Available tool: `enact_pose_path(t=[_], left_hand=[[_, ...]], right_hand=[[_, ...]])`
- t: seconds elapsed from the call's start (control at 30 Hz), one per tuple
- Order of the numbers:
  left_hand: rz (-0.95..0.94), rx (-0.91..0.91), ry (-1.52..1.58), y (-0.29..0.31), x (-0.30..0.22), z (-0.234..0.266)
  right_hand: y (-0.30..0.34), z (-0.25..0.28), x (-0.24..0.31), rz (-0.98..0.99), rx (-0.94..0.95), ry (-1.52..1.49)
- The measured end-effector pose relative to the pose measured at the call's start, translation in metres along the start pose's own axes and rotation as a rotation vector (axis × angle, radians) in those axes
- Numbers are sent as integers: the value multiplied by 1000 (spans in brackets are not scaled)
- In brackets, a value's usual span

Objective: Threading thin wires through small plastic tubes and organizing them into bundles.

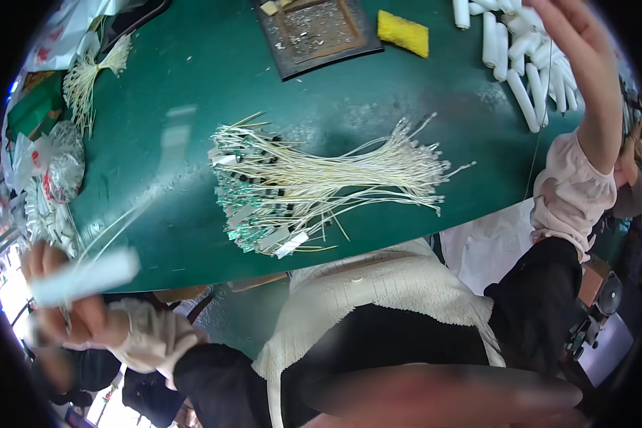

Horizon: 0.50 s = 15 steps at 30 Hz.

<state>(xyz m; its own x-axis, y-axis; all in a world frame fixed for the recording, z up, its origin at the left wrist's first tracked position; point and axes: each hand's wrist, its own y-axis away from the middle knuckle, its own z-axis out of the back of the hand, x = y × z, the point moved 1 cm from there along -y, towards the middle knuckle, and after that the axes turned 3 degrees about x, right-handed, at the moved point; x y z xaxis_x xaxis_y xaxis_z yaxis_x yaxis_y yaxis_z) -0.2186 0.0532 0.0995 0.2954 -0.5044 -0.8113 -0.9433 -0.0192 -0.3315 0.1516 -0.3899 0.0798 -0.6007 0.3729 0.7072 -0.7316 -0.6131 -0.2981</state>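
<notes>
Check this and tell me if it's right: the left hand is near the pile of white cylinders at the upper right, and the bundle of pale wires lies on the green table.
Not quite: in the head view, it is the right hand that is near the pile of white cylinders at the upper right. The bundle of pale wires does lie on the green table.

I can't read any words or numbers here. On my left, the white plastic bag [64,34] by the far end of the bench [214,78] has red marks on it. The see-through bag [67,158] nearer to me has red marks too. They are too small and fuzzy to be read.
</notes>
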Motion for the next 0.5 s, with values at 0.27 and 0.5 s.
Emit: enact_pose_path(t=[0.27, 0.5], left_hand=[[191, -904, -911, 180, -34, -54], [873, -756, -1330, 113, 7, -63]], right_hand=[[31, 47, -58, -259, 342, 702], [70, 39, -57, -363, 359, 824]])
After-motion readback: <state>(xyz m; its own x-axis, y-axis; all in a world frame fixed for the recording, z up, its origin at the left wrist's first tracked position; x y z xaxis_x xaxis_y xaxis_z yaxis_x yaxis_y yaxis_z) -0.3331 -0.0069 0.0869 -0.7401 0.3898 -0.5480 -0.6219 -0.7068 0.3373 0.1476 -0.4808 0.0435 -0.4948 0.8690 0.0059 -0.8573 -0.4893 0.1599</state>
